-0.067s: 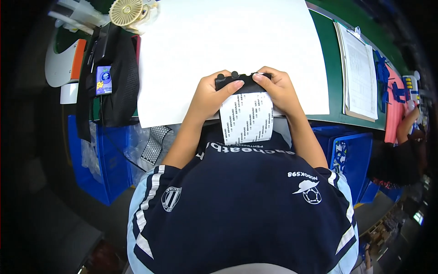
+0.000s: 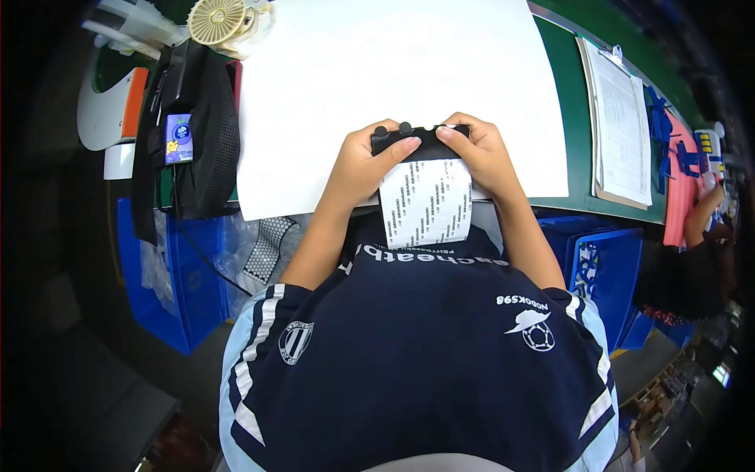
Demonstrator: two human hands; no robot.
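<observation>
Between my two hands is a flat black piece (image 2: 429, 147), held near the front edge of the table. My left hand (image 2: 363, 161) grips its left end with the thumb on top. At its right end my right hand (image 2: 484, 153) is closed the same way, thumb pressed on the near face. A white strip of printed backing paper (image 2: 425, 206) hangs from the black piece toward my shirt. Two small black round bits (image 2: 405, 127) stand out along the far edge on the left. My other fingers are mostly hidden behind the piece.
A large white sheet (image 2: 330, 71) covers the green table. On the left are a black bag (image 2: 216, 141), a purple box (image 2: 179, 140) and a cream fan (image 2: 218, 20). To the right lies a clipboard with papers (image 2: 617, 126). Blue bins (image 2: 185, 275) flank me; another person's arm (image 2: 702, 214) shows far right.
</observation>
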